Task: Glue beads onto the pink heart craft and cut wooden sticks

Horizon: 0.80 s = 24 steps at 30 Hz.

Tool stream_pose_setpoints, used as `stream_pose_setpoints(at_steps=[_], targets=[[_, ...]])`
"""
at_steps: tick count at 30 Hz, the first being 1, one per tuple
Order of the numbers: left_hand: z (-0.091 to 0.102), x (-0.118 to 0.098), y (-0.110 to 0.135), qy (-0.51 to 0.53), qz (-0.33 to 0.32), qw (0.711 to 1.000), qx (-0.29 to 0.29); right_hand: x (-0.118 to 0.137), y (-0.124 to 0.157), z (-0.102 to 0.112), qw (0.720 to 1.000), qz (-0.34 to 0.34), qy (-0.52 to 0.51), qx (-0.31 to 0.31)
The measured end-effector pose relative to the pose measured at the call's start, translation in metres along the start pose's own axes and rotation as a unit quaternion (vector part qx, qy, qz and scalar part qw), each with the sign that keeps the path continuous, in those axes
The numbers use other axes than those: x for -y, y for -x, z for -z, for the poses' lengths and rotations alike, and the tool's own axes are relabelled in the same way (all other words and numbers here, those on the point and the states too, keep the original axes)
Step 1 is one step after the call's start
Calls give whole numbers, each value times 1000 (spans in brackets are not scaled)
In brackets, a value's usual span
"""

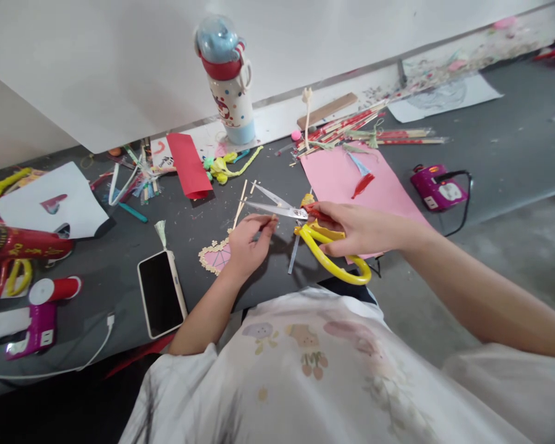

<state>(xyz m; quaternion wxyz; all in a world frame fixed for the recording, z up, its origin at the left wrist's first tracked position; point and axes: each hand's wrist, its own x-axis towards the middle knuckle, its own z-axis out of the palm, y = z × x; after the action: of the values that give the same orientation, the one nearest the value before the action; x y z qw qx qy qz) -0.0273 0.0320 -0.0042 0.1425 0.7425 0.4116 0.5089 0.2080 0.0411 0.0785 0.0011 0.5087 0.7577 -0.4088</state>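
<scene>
Pink heart at nine o'clock of left hand, fingers narrowly pinched, can't tell on what. Scissors at two o'clock, blades parted, right hand gripping them. Likely snipping; next cut calls for lined-up blades.

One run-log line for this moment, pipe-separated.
right hand: holding scissors, blades open | left hand: fingertips near blades, grip unclear | nearby: pink heart-shaped piece, phone, pink sheet
</scene>
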Motion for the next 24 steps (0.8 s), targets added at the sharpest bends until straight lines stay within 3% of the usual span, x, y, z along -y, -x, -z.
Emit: stream_pose_setpoints(at_steps=[6,12,17,24], targets=[[1,1,-1,19,44,998,46,0,0,1,999,4,21,36],[0,7,-3,10,95,989,110,-4,-5,-10,994,-48,-79,51],[3,8,-6,-7,111,985,130,-4,-8,-22,981,-70,-173,57],[5,9,-6,-27,128,983,126,-1,-8,-25,984,-77,-158,42]])
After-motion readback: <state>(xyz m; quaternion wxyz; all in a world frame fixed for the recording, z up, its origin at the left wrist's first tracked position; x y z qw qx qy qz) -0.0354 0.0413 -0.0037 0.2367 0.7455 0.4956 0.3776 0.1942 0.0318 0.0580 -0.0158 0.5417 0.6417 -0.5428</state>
